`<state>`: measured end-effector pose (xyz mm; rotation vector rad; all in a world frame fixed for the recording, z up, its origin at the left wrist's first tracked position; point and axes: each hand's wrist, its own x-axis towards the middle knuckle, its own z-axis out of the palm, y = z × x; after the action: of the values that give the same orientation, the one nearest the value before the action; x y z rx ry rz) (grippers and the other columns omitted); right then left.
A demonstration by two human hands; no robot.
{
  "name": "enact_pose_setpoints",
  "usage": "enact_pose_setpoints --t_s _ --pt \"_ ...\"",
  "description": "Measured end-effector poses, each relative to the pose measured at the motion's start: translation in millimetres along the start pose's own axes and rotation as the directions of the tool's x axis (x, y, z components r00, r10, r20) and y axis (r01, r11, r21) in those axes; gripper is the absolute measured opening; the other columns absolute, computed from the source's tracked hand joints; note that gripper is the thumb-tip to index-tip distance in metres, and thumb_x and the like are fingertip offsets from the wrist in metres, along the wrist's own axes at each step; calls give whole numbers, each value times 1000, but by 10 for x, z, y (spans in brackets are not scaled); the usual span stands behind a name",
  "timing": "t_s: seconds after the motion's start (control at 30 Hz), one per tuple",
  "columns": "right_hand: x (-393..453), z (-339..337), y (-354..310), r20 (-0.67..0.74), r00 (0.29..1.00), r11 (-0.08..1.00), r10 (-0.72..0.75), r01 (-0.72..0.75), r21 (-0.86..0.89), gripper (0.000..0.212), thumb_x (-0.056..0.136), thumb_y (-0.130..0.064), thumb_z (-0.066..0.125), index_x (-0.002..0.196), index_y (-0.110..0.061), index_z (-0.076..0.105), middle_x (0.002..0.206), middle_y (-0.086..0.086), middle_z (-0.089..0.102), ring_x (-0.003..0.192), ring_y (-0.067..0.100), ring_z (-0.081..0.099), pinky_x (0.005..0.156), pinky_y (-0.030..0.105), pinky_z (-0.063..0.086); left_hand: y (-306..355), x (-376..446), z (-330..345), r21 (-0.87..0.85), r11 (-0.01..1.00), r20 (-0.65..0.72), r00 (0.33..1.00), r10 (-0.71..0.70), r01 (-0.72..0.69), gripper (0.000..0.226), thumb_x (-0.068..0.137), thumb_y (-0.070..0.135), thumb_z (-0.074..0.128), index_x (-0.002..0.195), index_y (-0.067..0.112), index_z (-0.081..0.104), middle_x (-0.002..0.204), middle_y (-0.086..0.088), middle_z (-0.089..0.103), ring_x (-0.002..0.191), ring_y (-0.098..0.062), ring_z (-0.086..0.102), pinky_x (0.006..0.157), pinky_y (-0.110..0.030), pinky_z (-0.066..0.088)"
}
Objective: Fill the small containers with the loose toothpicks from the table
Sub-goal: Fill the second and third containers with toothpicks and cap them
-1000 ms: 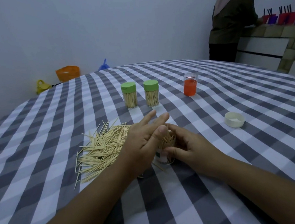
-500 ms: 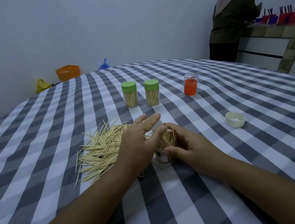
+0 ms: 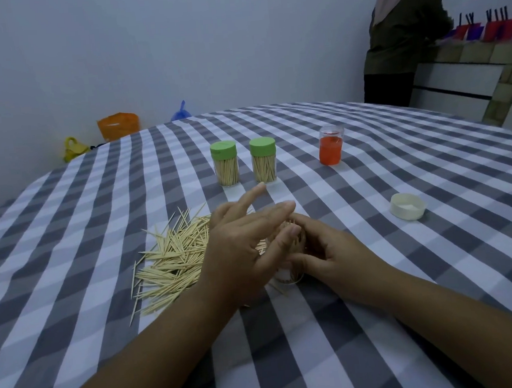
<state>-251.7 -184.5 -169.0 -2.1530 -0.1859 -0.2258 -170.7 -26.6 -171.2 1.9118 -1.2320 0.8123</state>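
A pile of loose toothpicks (image 3: 174,259) lies on the checked tablecloth (image 3: 374,214), left of my hands. My right hand (image 3: 331,255) grips a small clear container (image 3: 292,271) that stands on the table, with toothpicks sticking out of its top. My left hand (image 3: 244,247) sits over the container's mouth, fingers spread, thumb pressing on the toothpick tips. Farther back stand two filled containers with green lids (image 3: 224,163) (image 3: 263,159). A loose white lid (image 3: 408,210) lies to the right.
A clear container with an orange inside (image 3: 331,149) stands behind the lid. Another person (image 3: 405,35) stands at a tiled counter in the far right corner. Orange, yellow and blue bags (image 3: 117,125) lie on the floor beyond the table's far edge.
My left hand has lifted slightly and spread its fingers over the container's top. My right hand keeps its hold on the container, which has stayed in place.
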Motion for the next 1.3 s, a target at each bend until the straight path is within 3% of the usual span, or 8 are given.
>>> enact_pose_setpoints --t_s 0.17,0.33,0.5,0.67,0.73,0.87,1.07,1.3 --pt "4 6 23 -5 1000 1000 7 -7 22 59 88 -30 64 142 -30 38 127 -9 58 114 5 58 97 34 50 -31 19 -18 -80 996 0 999 38 -37 38 96 37 46 87 17 76 93 8 73 101 -7 61 85 -41 44" --pt "14 16 37 5 1000 999 24 -25 24 62 88 -28 64 143 -29 36 128 -6 58 114 7 58 96 34 51 -33 35 -46 -112 994 -28 1000 4 -7 49 98 41 41 82 12 77 81 4 74 87 -5 64 79 -41 49" --pt "18 20 28 -5 999 998 51 -51 28 67 85 -32 65 144 -31 33 130 -6 58 115 6 57 100 32 48 -19 84 -159 -266 948 10 984 -176 172 35 92 40 47 96 16 73 92 8 70 92 4 64 78 -16 50" --pt "-3 22 -9 -18 997 997 68 -68 42 82 69 -49 62 144 -32 32 131 -7 57 115 3 56 102 30 46 -182 128 -353 -154 830 373 809 -454 536 31 88 46 59 97 21 75 97 -4 74 90 -9 68 82 -27 55" --pt "-6 22 -21 -16 997 997 76 -75 35 80 71 -48 63 144 -33 33 129 -10 58 113 0 57 100 27 47 -248 132 -392 -6 843 488 737 -467 538 27 86 38 65 110 25 71 114 2 69 103 -5 62 93 -27 49" --pt "-1 2 -28 1 995 994 104 -104 39 72 80 -33 66 143 -33 33 122 -18 58 109 -7 56 95 15 46 -316 133 -418 222 852 609 615 -501 475 62 75 48 73 131 28 55 138 5 52 126 -11 45 106 -31 36" --pt "11 -185 -21 69 984 982 162 -168 82 67 80 -12 69 136 -31 39 109 -22 61 100 -12 60 80 9 48 -299 98 -381 280 856 739 471 -482 435 99 64 58 76 147 38 25 156 9 20 144 -16 12 118 -42 12" --pt "-9 -415 -24 123 967 957 225 -243 160 63 68 -13 69 122 -36 45 100 -15 68 94 -2 66 70 13 52 -254 118 -211 290 894 690 573 -443 341 81 82 54 63 149 29 25 157 3 22 145 -12 13 119 -39 11"
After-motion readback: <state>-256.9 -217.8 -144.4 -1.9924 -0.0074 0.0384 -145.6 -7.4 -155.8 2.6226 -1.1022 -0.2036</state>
